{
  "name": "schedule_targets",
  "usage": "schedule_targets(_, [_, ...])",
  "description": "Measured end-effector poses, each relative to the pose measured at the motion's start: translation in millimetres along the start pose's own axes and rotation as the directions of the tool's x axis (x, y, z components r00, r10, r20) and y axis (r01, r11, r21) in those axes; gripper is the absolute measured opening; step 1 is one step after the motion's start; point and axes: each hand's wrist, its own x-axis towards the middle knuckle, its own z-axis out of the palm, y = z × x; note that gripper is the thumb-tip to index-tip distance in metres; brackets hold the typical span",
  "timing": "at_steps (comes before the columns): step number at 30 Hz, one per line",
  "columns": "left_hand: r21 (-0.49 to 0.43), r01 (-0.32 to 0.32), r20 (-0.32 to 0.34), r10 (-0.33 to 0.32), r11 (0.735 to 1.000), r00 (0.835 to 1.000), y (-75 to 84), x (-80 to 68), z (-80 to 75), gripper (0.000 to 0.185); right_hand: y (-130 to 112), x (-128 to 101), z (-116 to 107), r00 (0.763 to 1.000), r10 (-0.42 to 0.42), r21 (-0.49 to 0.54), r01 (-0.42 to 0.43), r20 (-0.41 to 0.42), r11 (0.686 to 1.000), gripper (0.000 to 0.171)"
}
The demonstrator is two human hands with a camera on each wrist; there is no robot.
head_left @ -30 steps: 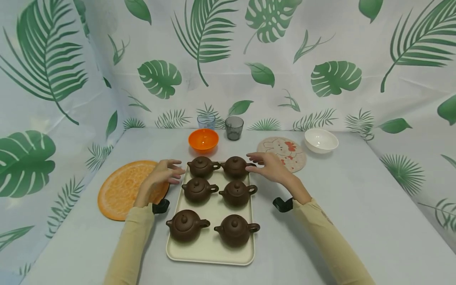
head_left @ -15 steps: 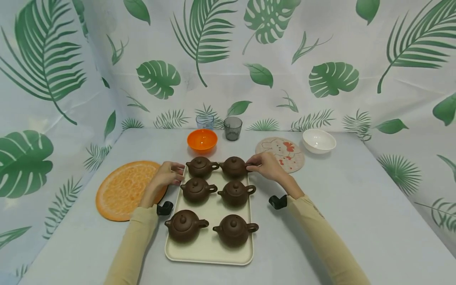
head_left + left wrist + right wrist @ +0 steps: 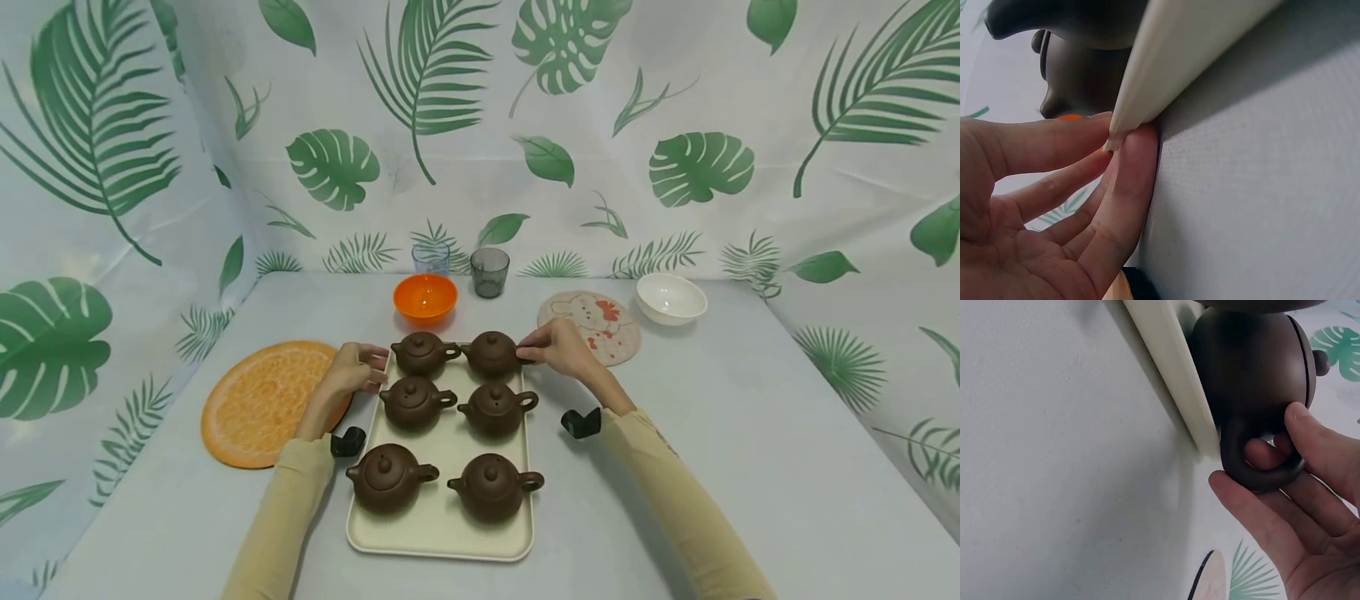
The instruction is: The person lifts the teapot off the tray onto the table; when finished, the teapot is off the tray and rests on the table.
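Tray [image 3: 442, 533]: six teapots | right hand [image 3: 564, 350]: grips far-right teapot [image 3: 492, 353] handle

The small brown clay teapot [image 3: 1254, 369] whose loop handle the right hand [image 3: 562, 350] pinches looks smooth with a dull satin sheen. The cream plastic tray [image 3: 1172, 62] at the left hand's [image 3: 348, 371] fingertips is smooth and matt, and the pale grey desk [image 3: 1054, 456] beside both hands has a fine, cloth-like grain.

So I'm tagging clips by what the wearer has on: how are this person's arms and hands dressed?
Both arms wear long, plain beige sleeves that end at the wrists. The left hand and right hand are bare, with no gloves, and no rings or watch show. A small black device sits at each wrist, left and right.
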Motion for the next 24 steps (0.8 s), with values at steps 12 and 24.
schedule_targets(12, [0.029,0.021,0.0,-0.021,0.999,1.0,4.5,-3.2,-0.4,0.048,-2,-24,-50,1.0,0.026,0.082,-0.025,-0.009,0.996,0.021])
schedule_targets(24, [0.031,0.025,-0.023,-0.024,0.999,0.999,2.4,-2.9,0.6,0.047,35,-94,-138,0.987,0.156,0.043,-0.154,-0.032,0.987,0.027])
